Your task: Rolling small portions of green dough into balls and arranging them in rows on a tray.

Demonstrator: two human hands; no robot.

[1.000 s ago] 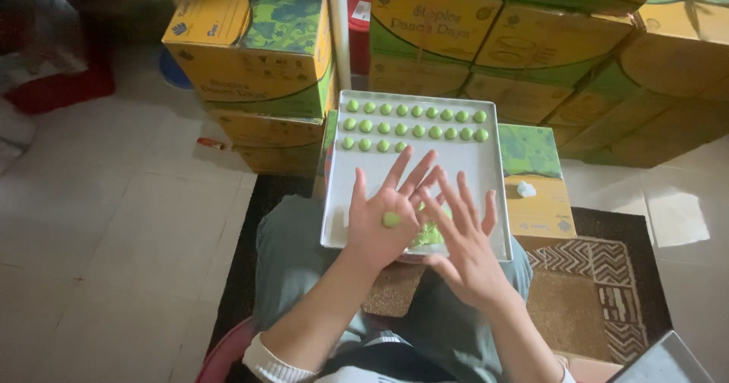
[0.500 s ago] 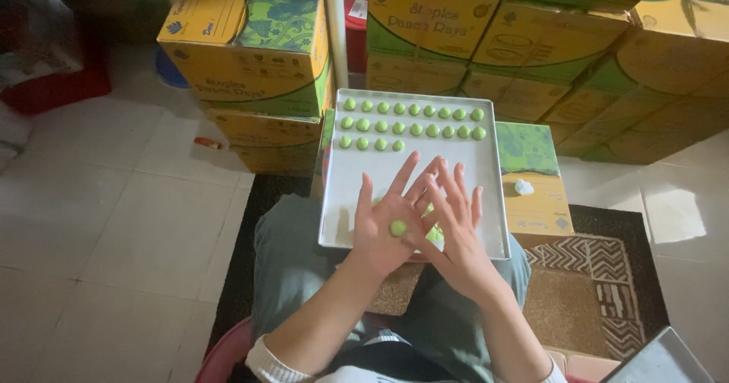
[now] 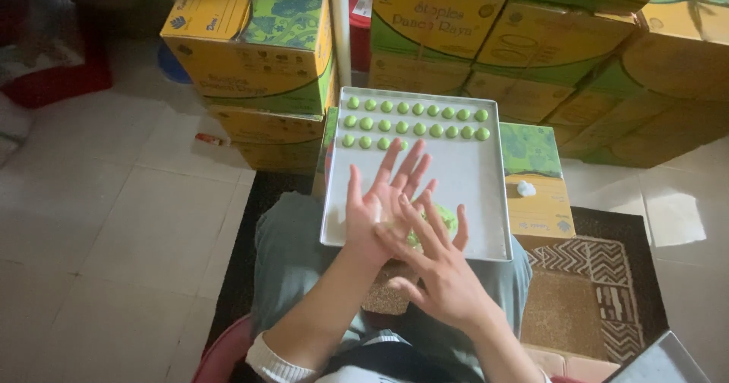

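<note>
A square metal tray (image 3: 472, 185) rests on my lap and on a box in front of me. Three rows of small green dough balls (image 3: 414, 121) lie along its far edge; the third row is short. Over the tray's near part, my left hand (image 3: 377, 193) lies palm up with its fingers spread. My right hand (image 3: 439, 269) lies flat across it, palm to palm. A small green dough ball is pressed between the palms and is almost hidden. A lump of green dough (image 3: 446, 217) sits on the tray just beyond my right fingers.
Yellow and green cardboard boxes (image 3: 250, 49) are stacked ahead and to the right. A lower box (image 3: 535, 201) beside the tray carries a small white lump (image 3: 525, 189). A white pole (image 3: 339, 26) rises behind the tray. A patterned rug (image 3: 585, 292) lies under me, with tiled floor (image 3: 114, 223) on the left.
My right hand has slid back toward me across the left palm, covering the small green ball that showed on the palm before. The tray has not moved.
</note>
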